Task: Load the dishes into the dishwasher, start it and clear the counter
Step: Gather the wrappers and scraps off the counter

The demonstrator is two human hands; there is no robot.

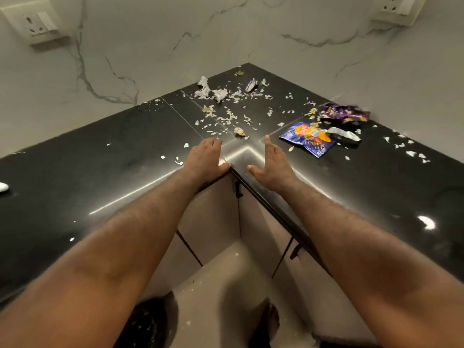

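Black glossy corner countertop (120, 156) bears a crumpled blue foil crisp packet (307, 139), logo unreadable. Left of it, the left hand (204, 158) lies flat, fingers straight; the right hand (272, 169) stands edgewise, fingers straight, empty.

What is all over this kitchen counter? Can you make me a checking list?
Surface: black corner counter, shiny, sprinkled with pale scraps.
Job's things: no dishes or dishwasher seen.
Clutter: blue snack bag; purple wrapper behind it; crumpled paper and a small wrapper near the far corner.
Grips: left hand flat on the counter, fingers straight; right hand open, turned on edge, thumb out; both hold nothing.
Cables: nothing seen.
Surroundings: marble wall with a left socket and a right socket; cupboard doors below; a few specks on the floor.
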